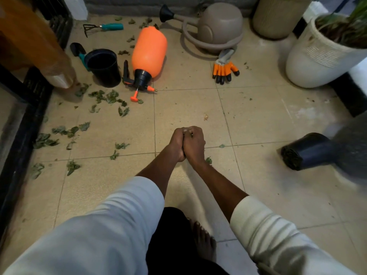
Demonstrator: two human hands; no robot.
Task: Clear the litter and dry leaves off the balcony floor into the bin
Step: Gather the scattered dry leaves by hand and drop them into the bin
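Leaves (pixel 111 97) lie scattered along the balcony floor's (pixel 258 120) left edge. Your left hand (pixel 177 144) and right hand (pixel 195 144) press together, fingers curled, seemingly cupping leaf bits; part them early and they'll spill.

Whatever the pressed-together hands enclose is hidden, the black bag roll (pixel 306 150) at three o'clock smears into blur, and the white planter (pixel 317 58) is cropped at two o'clock.
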